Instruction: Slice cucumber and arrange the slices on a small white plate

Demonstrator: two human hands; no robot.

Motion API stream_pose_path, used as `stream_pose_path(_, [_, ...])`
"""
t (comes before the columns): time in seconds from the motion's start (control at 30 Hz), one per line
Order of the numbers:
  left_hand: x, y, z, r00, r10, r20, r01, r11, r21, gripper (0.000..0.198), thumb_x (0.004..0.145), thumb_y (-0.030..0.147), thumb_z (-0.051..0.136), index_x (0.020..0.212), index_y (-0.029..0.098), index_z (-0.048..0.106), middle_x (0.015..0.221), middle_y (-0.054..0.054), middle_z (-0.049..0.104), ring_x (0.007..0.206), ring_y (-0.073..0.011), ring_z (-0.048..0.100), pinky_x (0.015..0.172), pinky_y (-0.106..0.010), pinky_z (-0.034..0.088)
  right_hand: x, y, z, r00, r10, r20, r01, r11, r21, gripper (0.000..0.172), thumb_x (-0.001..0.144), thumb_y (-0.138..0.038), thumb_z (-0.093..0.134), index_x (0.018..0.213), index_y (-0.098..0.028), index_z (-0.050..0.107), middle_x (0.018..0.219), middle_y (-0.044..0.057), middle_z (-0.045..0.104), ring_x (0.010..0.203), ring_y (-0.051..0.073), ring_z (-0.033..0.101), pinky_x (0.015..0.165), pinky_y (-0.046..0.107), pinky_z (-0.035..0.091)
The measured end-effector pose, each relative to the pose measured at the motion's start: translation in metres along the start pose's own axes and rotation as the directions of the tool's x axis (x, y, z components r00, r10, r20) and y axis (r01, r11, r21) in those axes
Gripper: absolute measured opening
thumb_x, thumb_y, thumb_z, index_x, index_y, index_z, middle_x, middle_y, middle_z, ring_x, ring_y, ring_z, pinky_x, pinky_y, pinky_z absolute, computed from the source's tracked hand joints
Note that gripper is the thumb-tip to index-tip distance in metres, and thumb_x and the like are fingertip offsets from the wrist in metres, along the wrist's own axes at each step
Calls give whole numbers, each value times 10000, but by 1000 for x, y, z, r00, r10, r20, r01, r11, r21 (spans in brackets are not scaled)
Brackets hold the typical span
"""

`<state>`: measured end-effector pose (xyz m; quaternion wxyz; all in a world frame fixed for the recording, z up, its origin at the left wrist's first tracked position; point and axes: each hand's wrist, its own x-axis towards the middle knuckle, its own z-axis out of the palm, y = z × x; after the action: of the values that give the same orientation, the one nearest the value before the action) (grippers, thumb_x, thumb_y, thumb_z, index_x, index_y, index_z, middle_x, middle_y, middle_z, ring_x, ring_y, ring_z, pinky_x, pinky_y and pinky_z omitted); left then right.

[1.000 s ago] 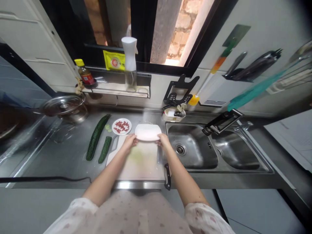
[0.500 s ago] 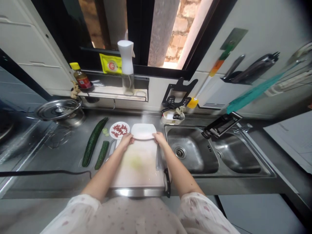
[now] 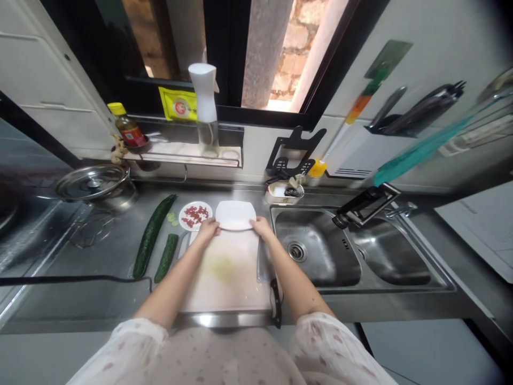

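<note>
- As the left hand (image 3: pixel 209 230) and right hand (image 3: pixel 262 227), nearly closed, pinch its 2 near corners, the white plate (image 3: pixel 235 215) is at the far end of the cutting board (image 3: pixel 224 291).
- A leftward slip could bump the dish of red pieces (image 3: pixel 195 215).

Left hand (image 3: pixel 209 230): curled in a pinching grip
Right hand (image 3: pixel 261 226): pinching likewise
Forearms (image 3: pixel 296 278): bare, stretched forward, angled inward

White plate (image 3: pixel 235 215), rectangular, rounded corners; at far end of cutting board (image 3: pixel 234 286)
</note>
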<state>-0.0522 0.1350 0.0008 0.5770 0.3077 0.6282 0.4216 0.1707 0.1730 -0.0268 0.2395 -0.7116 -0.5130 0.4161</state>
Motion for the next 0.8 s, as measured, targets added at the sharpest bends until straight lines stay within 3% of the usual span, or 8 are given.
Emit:
stream_pose_path(0.13, [0,1,0,996,90,-1,-87,963,255,59,702,87,586,693,145,578,502,12,561,497,-120,552,562,-224,469,-3,-2,-2,1000,-21,-15,19,990,-137,319,800,-223,637,1100,-119,668,1063,121,705,1034,208,640,851,229,467])
stream_pose_path(0.33, [9,-5,0,972,237,-9,-183,773,607,84,710,100,594,741,160,643,624,-50,650,738,-210,643,722,-266,474,-12,-14,-6,1000,-14,-13,8,934,-356,372,857,-300,616,1173,-104,625,1180,176,654,1127,248,593,904,256,433])
stream_pose_path(0.5, [16,-14,1,964,265,9,-198,698,689,177,735,124,595,889,140,680,851,-125,707,923,-260,648,828,-299,463,-18,-20,-4,1000,-25,0,21,839,-543,412,912,-346,543,1227,-81,577,1180,197,646,1113,244,600,886,258,432])
stream_pose_path(0.67, [20,-20,0,959,284,22,-215,670,711,231,747,113,587,958,127,679,953,-159,703,981,-277,642,873,-316,452,-20,-19,-1,1000,-17,-8,10,833,-554,419,912,-350,553,1229,-76,567,1180,209,640,1126,245,593,905,267,423])
stream_pose_path(0.8, [20,-19,1,961,276,-4,-203,716,668,224,729,116,615,943,146,673,944,-147,706,1005,-270,637,892,-310,445,-19,-19,1,1000,4,-18,-13,856,-517,432,883,-362,606,1223,-98,568,1182,200,641,1144,242,580,912,263,418])
